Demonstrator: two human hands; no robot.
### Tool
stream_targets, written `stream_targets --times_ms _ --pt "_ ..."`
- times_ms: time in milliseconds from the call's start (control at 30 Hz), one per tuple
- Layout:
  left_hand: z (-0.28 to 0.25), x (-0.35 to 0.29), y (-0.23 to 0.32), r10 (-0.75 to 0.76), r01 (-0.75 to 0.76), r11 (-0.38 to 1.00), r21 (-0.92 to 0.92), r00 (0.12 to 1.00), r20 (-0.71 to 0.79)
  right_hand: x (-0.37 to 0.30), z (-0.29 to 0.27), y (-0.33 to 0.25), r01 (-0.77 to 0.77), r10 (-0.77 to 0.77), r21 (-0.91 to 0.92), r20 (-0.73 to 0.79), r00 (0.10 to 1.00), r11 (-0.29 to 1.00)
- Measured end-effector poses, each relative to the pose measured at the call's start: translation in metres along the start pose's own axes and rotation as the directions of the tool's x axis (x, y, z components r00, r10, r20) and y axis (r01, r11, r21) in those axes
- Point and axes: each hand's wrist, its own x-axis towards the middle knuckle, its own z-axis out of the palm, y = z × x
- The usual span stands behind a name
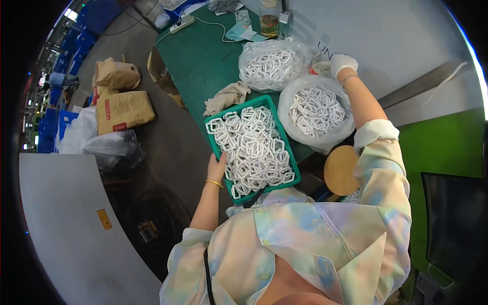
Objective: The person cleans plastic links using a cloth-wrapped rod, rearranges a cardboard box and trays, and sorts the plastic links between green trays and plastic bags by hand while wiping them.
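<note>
A green plastic tray (288, 148) full of white plastic, angular open links (251, 145) sits tilted against the near edge of the table. My left hand (217, 166) grips the tray's left side, its fingers partly hidden beneath. At the far right, my right hand (344, 65) wears a white glove and looks closed; what it may hold is hidden. Beside it is a small container with red on it (320, 67). Two clear plastic bags hold more white links: the far bag (274, 65) and the right bag (316, 113), just below my right hand.
A beige cloth (226, 98) lies behind the tray on the green table (195, 66). Farther back are a power strip (182, 24) and a jar of amber liquid (269, 23). A round wooden stool (341, 170) stands at right, brown sacks (125, 112) at left.
</note>
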Motion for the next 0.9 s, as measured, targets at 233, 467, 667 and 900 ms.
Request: stream_targets --times_ms 233,467,667,900 --pt "0.022 0.002 -0.008 0.034 -0.03 0.999 0.03 0.986 -0.163 0.03 0.006 -0.011 0.025 -0.02 -0.122 0.043 0.999 0.992" --pt "0.023 0.02 -0.009 0.127 -0.105 0.984 0.146 0.98 -0.156 0.005 -0.021 -0.004 0.052 -0.052 -0.075 -0.009 0.999 0.996" --pt "0.027 -0.008 0.023 0.498 -0.366 0.864 0.345 0.717 -0.488 -0.031 -0.027 0.008 0.094 -0.096 -0.062 -0.041 0.995 0.994" --pt "0.035 -0.039 0.088 0.834 -0.73 0.521 0.443 0.546 -0.081 -0.039 0.011 0.042 0.012 -0.008 0.061 -0.061 0.998 0.998"
